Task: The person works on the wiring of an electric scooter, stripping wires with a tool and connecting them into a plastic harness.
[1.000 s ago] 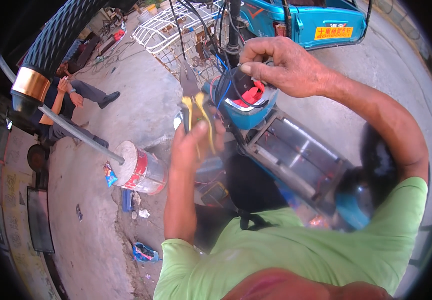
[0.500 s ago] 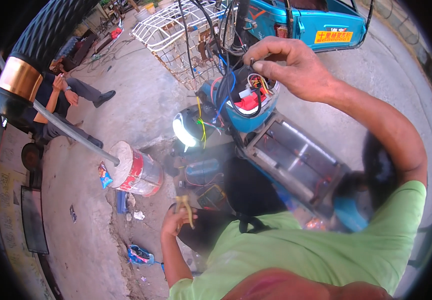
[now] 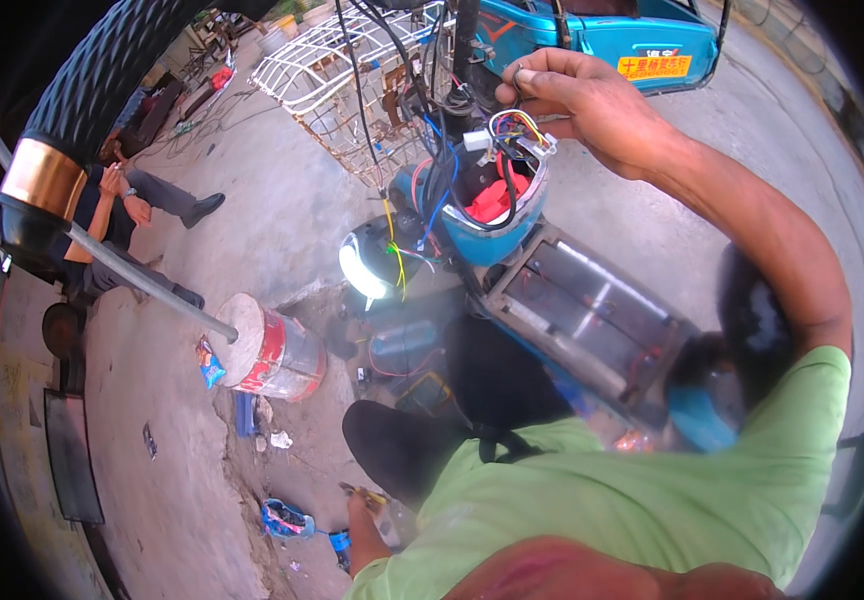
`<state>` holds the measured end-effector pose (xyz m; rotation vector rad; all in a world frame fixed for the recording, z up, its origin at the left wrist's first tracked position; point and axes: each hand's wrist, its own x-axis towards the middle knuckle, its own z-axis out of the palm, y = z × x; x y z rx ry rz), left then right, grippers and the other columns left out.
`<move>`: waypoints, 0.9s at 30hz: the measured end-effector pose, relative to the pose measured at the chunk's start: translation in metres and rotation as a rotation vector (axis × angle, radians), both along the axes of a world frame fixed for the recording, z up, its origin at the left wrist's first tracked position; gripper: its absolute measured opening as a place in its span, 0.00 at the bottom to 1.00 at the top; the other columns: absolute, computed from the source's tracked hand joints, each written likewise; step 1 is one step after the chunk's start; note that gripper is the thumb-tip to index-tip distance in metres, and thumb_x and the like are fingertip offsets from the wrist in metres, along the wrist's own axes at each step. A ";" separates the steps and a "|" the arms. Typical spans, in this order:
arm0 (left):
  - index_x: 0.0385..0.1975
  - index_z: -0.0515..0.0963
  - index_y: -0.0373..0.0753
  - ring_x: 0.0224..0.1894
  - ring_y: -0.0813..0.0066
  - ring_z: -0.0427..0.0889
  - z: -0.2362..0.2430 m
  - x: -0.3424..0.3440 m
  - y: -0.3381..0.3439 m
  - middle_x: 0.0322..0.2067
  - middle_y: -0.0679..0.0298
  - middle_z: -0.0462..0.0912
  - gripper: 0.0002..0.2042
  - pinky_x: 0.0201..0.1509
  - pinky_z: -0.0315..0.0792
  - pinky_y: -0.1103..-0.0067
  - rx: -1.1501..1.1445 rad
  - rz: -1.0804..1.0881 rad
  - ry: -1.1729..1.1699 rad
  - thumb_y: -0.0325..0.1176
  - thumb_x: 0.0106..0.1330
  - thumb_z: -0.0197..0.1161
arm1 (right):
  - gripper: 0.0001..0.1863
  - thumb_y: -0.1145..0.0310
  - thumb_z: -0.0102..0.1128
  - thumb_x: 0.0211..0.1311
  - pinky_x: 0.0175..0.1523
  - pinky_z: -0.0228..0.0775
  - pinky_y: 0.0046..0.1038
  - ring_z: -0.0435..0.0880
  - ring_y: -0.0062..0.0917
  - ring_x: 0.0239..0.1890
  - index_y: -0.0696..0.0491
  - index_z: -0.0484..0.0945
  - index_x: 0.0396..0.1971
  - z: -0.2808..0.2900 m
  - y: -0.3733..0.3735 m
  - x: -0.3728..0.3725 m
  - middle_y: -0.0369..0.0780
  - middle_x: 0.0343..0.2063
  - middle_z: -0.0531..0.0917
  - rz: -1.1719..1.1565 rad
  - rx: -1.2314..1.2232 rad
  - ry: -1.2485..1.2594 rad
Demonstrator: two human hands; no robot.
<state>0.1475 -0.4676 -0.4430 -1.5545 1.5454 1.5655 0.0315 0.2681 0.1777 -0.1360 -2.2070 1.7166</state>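
Observation:
My right hand (image 3: pixel 602 115) pinches a thin dark wire (image 3: pixel 518 88) above the opened blue front housing (image 3: pixel 477 238). Just below it hang a bundle of coloured wires (image 3: pixel 512 125) and white connectors (image 3: pixel 474 140). A red piece (image 3: pixel 500 195) lies inside the housing. Left of that, a lit headlamp (image 3: pixel 360 262) hangs with yellow, green and blue wires (image 3: pixel 395 250). My left hand (image 3: pixel 362 515), low beside my knee, is closed on yellow-handled pliers (image 3: pixel 377 498); it is small and partly hidden.
A painted drum (image 3: pixel 280 350) with a metal pole stands at left. A seated person (image 3: pixel 137 210) is behind it. A handlebar grip (image 3: pixel 82 90) crosses the upper left. A rusty white cage (image 3: pixel 317 75), a blue cart (image 3: pixel 592 45) and an open battery frame (image 3: pixel 592 320) surround the work.
My left hand has dropped with the pliers from the wires to beside my knee. My right hand has risen slightly, and more coloured wires and connectors now show under it.

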 end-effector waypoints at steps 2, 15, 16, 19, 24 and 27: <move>0.45 0.75 0.43 0.35 0.55 0.84 -0.027 0.030 -0.006 0.37 0.55 0.82 0.11 0.37 0.82 0.59 0.137 0.057 -0.095 0.40 0.70 0.62 | 0.18 0.60 0.52 0.77 0.60 0.74 0.34 0.84 0.28 0.56 0.55 0.76 0.56 0.000 0.003 -0.003 0.42 0.51 0.85 0.027 -0.087 0.011; 0.53 0.77 0.25 0.44 0.69 0.84 0.285 -0.161 0.204 0.49 0.51 0.82 0.13 0.53 0.80 0.76 -0.396 -0.414 1.199 0.28 0.75 0.59 | 0.17 0.64 0.48 0.80 0.45 0.84 0.23 0.83 0.19 0.44 0.62 0.77 0.53 0.012 0.017 -0.006 0.41 0.43 0.82 -0.111 -0.429 0.127; 0.52 0.78 0.25 0.44 0.69 0.84 0.330 -0.165 0.249 0.48 0.51 0.83 0.13 0.54 0.80 0.76 -0.361 -0.440 1.287 0.27 0.74 0.60 | 0.17 0.64 0.48 0.80 0.47 0.84 0.23 0.84 0.20 0.45 0.62 0.77 0.54 0.008 0.026 -0.011 0.42 0.44 0.82 -0.082 -0.452 0.132; 0.52 0.79 0.28 0.46 0.70 0.85 0.407 -0.173 0.347 0.45 0.55 0.85 0.12 0.54 0.79 0.76 -0.185 -0.739 1.712 0.23 0.72 0.61 | 0.17 0.64 0.49 0.80 0.49 0.84 0.24 0.85 0.22 0.46 0.62 0.76 0.54 0.015 0.010 -0.008 0.43 0.45 0.83 -0.058 -0.451 0.139; 0.59 0.75 0.30 0.44 0.70 0.85 0.499 -0.174 0.491 0.48 0.56 0.84 0.18 0.51 0.78 0.76 0.069 -0.911 2.005 0.22 0.70 0.64 | 0.15 0.64 0.50 0.79 0.50 0.84 0.25 0.87 0.23 0.47 0.60 0.77 0.51 0.019 0.002 -0.005 0.43 0.44 0.86 0.000 -0.450 0.137; 0.65 0.70 0.31 0.44 0.72 0.84 0.539 -0.167 0.546 0.53 0.55 0.82 0.26 0.48 0.79 0.76 0.124 -0.933 1.919 0.25 0.68 0.68 | 0.14 0.65 0.51 0.79 0.50 0.83 0.26 0.87 0.23 0.46 0.59 0.78 0.50 0.014 0.005 -0.003 0.42 0.44 0.86 0.047 -0.457 0.130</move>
